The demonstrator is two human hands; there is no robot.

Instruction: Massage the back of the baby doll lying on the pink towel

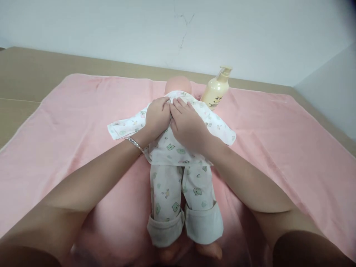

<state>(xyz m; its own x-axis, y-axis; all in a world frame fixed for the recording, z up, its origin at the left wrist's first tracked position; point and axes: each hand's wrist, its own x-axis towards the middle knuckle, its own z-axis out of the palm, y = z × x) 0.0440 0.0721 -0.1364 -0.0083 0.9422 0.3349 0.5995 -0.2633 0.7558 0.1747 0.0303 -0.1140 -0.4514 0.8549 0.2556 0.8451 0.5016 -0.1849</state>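
Observation:
A baby doll lies stretched out on a pink blanket, its head away from me; no face shows. It wears a white long-sleeved shirt and matching trousers with green animal prints. The trouser cuffs are folded up, and the feet peek out below. My left hand, with a silver bangle at the wrist, rests on the upper shirt, its fingers curled in at the cloth and partly hidden. Touching it at the middle, my right hand lies on the shirt with its fingers stretched out and slightly apart.
A pale yellow pump bottle stands beside the doll's head, to the right. The pink blanket spreads over a tan surface. Behind it rises a white wall with cracks.

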